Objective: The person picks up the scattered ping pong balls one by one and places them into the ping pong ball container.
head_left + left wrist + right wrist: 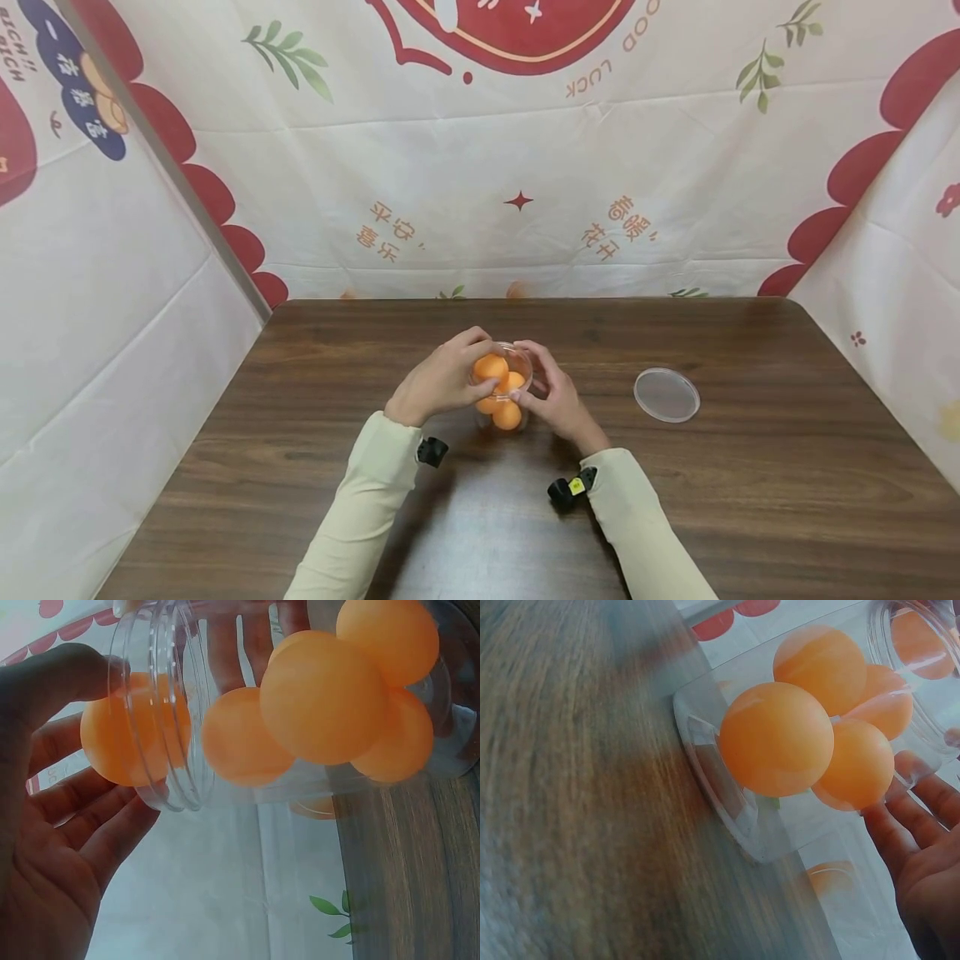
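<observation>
A clear plastic jar (761, 844) stands on the table with its mouth up and several orange ping-pong balls (322, 697) inside. My left hand (442, 379) is at the jar's mouth. Between its thumb and fingers it pinches another ping-pong ball (131, 742), which sits partly within the threaded rim (196, 791). From the other side my right hand (558, 404) grips the jar near its rim, fingers (900, 814) curled against the clear wall. The two hands cover parts of the jar in the head view.
A round clear lid (667, 395) lies flat on the brown wooden table (750, 500), right of the jar. Printed white cloth (465, 167) hangs behind the table and along both sides. Black wrist cameras (572, 489) are strapped at both sleeves.
</observation>
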`<state>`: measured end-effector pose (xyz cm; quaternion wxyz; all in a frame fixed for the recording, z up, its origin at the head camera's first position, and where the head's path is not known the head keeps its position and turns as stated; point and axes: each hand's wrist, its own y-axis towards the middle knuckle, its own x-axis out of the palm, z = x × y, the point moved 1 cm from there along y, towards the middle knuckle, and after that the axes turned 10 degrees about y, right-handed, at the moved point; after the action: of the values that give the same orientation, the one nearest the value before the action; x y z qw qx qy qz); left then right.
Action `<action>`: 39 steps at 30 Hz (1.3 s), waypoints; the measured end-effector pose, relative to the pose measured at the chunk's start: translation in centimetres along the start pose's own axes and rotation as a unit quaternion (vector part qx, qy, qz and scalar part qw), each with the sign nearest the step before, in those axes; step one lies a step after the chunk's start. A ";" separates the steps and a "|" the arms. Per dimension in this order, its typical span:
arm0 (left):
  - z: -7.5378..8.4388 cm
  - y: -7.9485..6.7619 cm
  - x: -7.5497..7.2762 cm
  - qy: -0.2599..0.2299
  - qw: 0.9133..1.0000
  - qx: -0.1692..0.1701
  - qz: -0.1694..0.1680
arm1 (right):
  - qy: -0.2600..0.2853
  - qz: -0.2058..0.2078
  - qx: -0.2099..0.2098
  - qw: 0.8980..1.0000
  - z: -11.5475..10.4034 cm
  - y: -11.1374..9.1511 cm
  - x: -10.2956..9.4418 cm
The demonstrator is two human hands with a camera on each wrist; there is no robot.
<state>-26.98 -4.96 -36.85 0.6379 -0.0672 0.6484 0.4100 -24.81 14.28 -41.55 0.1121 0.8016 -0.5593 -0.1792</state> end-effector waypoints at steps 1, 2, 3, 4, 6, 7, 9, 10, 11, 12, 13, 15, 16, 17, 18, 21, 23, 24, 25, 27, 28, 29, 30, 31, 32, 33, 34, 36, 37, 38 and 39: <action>0.0 0.0 0.0 0.000 1.000 0.000 0.001 | 0.000 0.000 0.001 1.000 0.0 0.0 0.0; 0.0 0.0 0.0 0.001 1.000 0.001 0.002 | -0.001 -0.001 0.002 1.000 0.0 0.0 0.0; 0.0 0.0 0.0 0.001 1.000 0.002 0.002 | -0.001 -0.001 0.003 1.000 0.0 0.0 0.0; 0.0 -0.1 0.0 0.001 1.000 0.003 0.002 | -0.001 -0.001 0.003 1.000 -0.1 0.0 0.0; 0.0 -0.1 0.0 0.000 1.000 0.006 0.004 | -0.001 0.000 0.003 1.000 -0.1 0.0 0.0; 0.0 -0.1 0.0 0.000 1.000 0.006 0.004 | -0.001 0.000 0.003 1.000 -0.1 0.0 0.0; 0.0 -0.1 0.0 -0.001 1.000 0.008 0.005 | -0.001 0.000 0.002 1.000 -0.1 0.0 0.0; 0.0 -0.1 0.0 -0.001 1.000 0.008 0.005 | 0.000 0.000 0.002 1.000 -0.1 0.0 0.0; 0.0 -0.1 0.0 -0.001 1.000 0.009 0.004 | -0.001 0.000 0.002 1.000 -0.1 0.0 0.0; 0.0 -0.1 0.1 0.000 1.000 0.009 0.004 | -0.001 0.000 0.002 1.000 -0.1 0.0 0.1; 0.0 -0.1 0.1 0.001 1.000 0.009 0.004 | 0.000 0.000 0.002 1.000 -0.1 0.0 0.1; 0.0 -0.1 0.1 0.003 1.000 0.010 0.004 | 0.000 0.000 0.001 1.000 -0.1 0.0 0.0; 0.0 0.0 0.1 0.003 1.000 0.010 0.003 | 0.001 -0.001 0.001 1.000 -0.1 0.0 0.0; 0.0 0.0 0.1 0.004 1.000 0.009 0.002 | 0.001 -0.001 0.001 1.000 -0.1 0.0 0.0; 0.0 0.0 0.1 0.004 1.000 0.008 0.000 | 0.002 -0.001 0.001 1.000 -0.1 0.0 0.0; 0.1 0.0 0.0 -0.001 1.000 0.005 -0.007 | 0.003 -0.002 0.001 1.000 -0.1 0.0 0.0; 0.1 0.0 0.0 -0.005 1.000 0.004 -0.011 | 0.003 -0.002 0.002 1.000 -0.1 0.0 0.0; 0.1 0.0 0.0 -0.009 1.000 0.004 -0.013 | 0.003 -0.002 0.002 1.000 -0.1 0.0 0.0; 0.2 0.0 0.0 -0.013 1.000 0.003 -0.014 | 0.004 -0.003 0.002 1.000 -0.1 0.0 0.0; 0.2 -0.1 0.0 -0.020 1.000 0.003 -0.014 | 0.006 -0.003 0.001 1.000 -0.1 -0.1 0.0; 0.2 -0.1 0.0 -0.021 1.000 0.003 -0.013 | 0.008 -0.003 0.000 1.000 -0.1 -0.1 0.0; 0.2 -0.1 0.0 -0.023 1.000 0.003 -0.013 | 0.009 -0.003 -0.001 1.000 -0.1 -0.1 0.0; 0.2 -0.1 0.0 -0.023 1.000 0.002 -0.012 | 0.011 -0.003 -0.002 1.000 -0.1 -0.1 0.0; 0.2 -0.1 0.0 -0.024 1.000 0.003 -0.012 | 0.011 -0.003 -0.003 1.000 -0.1 -0.2 0.0; 0.2 -0.1 0.0 -0.022 1.000 0.003 -0.011 | 0.011 -0.003 -0.003 1.000 -0.1 -0.2 0.1; 0.2 -0.2 0.0 -0.019 1.000 0.004 -0.011 | 0.012 -0.003 -0.003 1.000 0.0 -0.2 0.1; 0.2 -0.2 0.0 -0.016 1.000 0.005 -0.010 | 0.012 -0.003 -0.002 1.000 0.0 -0.1 0.0; 0.2 -0.1 0.0 -0.012 1.000 0.006 -0.010 | 0.012 -0.004 -0.002 1.000 0.7 0.0 -0.1; 0.2 -0.1 0.0 -0.010 1.000 0.006 -0.009 | 0.012 -0.004 -0.002 1.000 1.3 0.0 -0.2; 0.2 -0.1 0.0 -0.008 1.000 0.005 -0.007 | 0.013 -0.004 -0.003 1.000 1.8 0.1 -0.3; 0.2 -0.1 0.0 -0.005 1.000 0.006 -0.004 | 0.014 -0.003 -0.004 1.000 2.4 0.2 -0.4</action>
<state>-26.76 -4.90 -36.85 0.6428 -0.0642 0.6476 0.4041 -26.13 14.63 -43.56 0.1225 0.8056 -0.5542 -0.1702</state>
